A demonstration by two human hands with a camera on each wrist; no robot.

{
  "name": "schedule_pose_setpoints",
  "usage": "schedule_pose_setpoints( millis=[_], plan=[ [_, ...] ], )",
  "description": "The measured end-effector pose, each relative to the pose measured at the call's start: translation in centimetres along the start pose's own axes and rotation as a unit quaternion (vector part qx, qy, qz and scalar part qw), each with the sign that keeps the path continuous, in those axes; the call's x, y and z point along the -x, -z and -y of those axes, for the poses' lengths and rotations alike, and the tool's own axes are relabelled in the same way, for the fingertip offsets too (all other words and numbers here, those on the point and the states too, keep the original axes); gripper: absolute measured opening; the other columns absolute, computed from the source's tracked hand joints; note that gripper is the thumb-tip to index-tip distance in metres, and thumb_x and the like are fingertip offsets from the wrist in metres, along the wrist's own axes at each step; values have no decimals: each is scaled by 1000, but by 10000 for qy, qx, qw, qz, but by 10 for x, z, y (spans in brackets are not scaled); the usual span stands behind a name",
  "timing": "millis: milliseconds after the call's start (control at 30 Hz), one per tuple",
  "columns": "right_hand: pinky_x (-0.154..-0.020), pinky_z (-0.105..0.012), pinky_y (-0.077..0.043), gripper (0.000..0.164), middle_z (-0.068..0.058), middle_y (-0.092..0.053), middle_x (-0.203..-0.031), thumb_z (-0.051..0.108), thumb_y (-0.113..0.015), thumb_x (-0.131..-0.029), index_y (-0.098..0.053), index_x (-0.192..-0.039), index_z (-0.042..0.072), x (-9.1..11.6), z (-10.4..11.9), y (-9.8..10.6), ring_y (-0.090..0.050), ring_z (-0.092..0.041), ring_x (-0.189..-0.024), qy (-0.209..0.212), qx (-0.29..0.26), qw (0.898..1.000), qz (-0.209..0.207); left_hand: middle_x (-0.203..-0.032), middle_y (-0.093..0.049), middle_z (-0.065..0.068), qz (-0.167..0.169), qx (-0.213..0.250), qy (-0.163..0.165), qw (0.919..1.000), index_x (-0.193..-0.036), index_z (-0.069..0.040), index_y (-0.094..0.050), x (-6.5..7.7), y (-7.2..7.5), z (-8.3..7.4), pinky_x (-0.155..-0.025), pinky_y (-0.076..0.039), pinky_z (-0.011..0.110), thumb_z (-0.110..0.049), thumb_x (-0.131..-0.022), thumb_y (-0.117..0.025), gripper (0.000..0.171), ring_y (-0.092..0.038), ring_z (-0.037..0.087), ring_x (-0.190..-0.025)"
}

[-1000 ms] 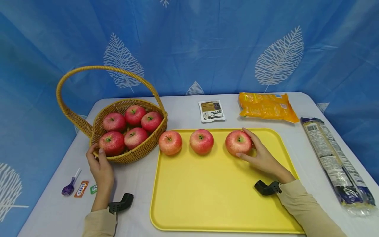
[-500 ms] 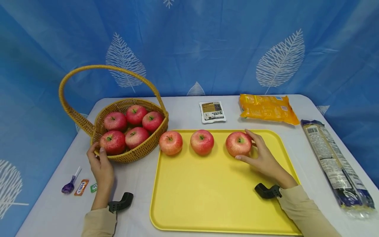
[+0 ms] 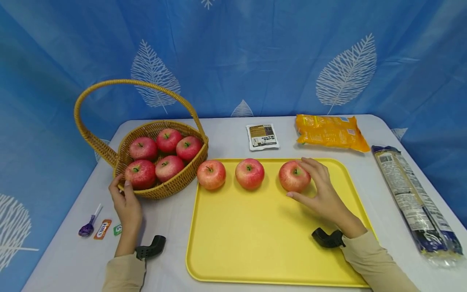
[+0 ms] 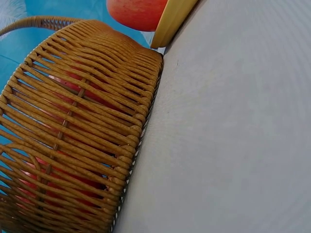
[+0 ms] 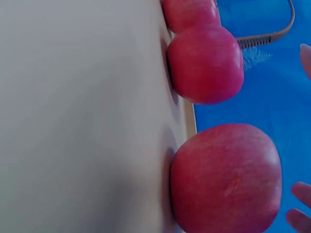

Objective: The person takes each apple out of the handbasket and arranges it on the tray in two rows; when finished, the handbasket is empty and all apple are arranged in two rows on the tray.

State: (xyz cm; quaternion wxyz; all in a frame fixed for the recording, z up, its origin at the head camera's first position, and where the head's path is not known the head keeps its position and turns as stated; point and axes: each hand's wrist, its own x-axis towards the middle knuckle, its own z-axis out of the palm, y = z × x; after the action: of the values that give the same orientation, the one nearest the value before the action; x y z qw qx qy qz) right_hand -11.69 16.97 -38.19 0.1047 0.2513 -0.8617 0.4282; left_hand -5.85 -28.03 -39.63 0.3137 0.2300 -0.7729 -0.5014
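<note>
In the head view my left hand (image 3: pixel 127 209) grips the near-left rim of a wicker basket (image 3: pixel 182 180) with a tall arched handle. Several red apples lie inside it. Three more apples stand in a row along the far edge of a yellow tray (image 3: pixel 244 243): a left apple (image 3: pixel 211 174), a middle apple (image 3: pixel 249 174) and a right apple (image 3: pixel 293 177). Around the right apple my right hand (image 3: pixel 326 198) is spread, thumb in front and fingers behind. The right wrist view shows fingertips (image 5: pixel 302 193) apart from that apple (image 5: pixel 226 179). Basket weave (image 4: pixel 73 131) fills the left wrist view's left side.
Behind the tray lie a small white-and-brown packet (image 3: pixel 262 137) and an orange bag (image 3: pixel 332 133). A long clear-and-purple package (image 3: pixel 416 198) lies along the right. Left of my left forearm are a purple lollipop (image 3: pixel 87 229), an orange-wrapped sweet (image 3: pixel 102 229) and a green-wrapped sweet (image 3: pixel 117 230).
My right hand has loosened from the right apple and lifted slightly, its thumb now clear of the fruit. The apple stays in place. My left hand keeps its hold on the basket rim.
</note>
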Motion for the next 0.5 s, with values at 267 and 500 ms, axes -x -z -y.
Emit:
schedule_pose_setpoints(
  millis=[267, 500],
  plan=[
    [-101, -16, -28, 76, -12, -35, -136, 15, -83, -61, -47, -128, 11, -2, 14, -12, -29, -25, -126, 647, 91, 9978, 134, -140, -34, 6, -21, -11, 47, 10000, -132, -9, -33, 0, 0, 0, -112, -17, 35, -28, -98, -31, 40, -26, 13, -133],
    [-102, -29, -31, 73, -5, -39, -135, 30, -79, -67, -46, -131, 17, -9, 28, -28, -33, -20, -126, 988, 346, 9932, 509, -141, -33, 5, 9, 16, 48, 10000, -133, -10, -32, 0, 0, 0, -112, -17, 36, -28, -98, -31, 40, -25, 13, -134]
  ],
)
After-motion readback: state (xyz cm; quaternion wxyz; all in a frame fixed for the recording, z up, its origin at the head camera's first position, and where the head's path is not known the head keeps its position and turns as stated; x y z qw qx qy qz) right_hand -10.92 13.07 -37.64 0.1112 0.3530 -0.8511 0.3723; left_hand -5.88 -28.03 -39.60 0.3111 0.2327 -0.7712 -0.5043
